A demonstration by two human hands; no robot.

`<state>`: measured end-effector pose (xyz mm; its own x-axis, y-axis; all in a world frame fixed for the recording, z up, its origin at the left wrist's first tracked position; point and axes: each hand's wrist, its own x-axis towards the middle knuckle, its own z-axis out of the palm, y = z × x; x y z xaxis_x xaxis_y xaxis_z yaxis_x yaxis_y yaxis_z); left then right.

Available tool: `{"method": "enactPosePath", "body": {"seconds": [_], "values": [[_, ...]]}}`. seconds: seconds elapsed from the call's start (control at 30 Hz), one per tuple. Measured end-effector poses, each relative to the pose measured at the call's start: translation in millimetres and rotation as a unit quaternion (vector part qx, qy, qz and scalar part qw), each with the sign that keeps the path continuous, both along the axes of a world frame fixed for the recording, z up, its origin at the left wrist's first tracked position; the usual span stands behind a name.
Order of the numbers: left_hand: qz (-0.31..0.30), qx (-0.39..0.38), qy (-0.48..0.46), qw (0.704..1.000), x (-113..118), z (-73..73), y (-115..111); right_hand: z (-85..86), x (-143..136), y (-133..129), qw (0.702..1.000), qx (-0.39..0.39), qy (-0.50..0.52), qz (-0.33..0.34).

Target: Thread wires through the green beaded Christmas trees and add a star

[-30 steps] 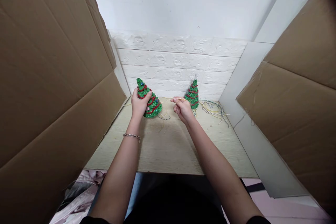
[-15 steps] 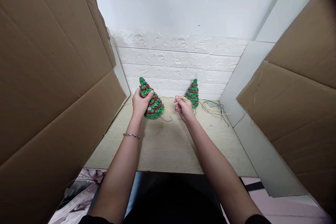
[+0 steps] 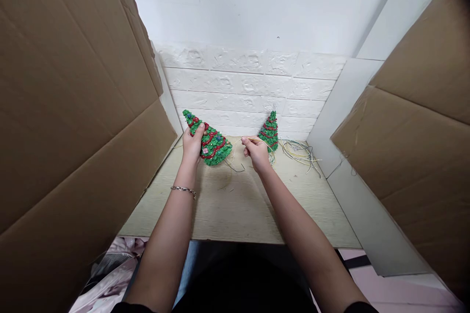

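A green model Christmas tree with red garlands and small ornaments is gripped around its upper left side by my left hand. It leans with its top to the left and its base toward the lower right. Thin wires stick out below the base. My right hand pinches a thin yellow wire between thumb and fingertips, to the right of the tree. Behind that hand a second decorated tree with a clear tip stands upright, its lower left part hidden.
A loose coil of yellow, white and dark wire lies on the wooden tabletop at the right. Cardboard panels flank the left and the right. A white brick-pattern wall closes the back.
My left hand has tilted the tree further, its top swinging left and its base lifting toward the right. My right hand has shifted slightly left, still pinching the wire.
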<state>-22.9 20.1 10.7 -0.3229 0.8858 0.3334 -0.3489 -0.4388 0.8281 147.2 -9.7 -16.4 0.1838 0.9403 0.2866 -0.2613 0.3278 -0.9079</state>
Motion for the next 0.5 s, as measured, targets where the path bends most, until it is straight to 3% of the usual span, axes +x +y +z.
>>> {"method": "enactPosePath", "body": {"seconds": [0.5], "values": [[-0.028, -0.007, -0.005, 1.000, -0.5, 0.9, -1.2, -1.0, 1.7, 0.2, 0.999, -0.003, -0.012, -0.037]]}}
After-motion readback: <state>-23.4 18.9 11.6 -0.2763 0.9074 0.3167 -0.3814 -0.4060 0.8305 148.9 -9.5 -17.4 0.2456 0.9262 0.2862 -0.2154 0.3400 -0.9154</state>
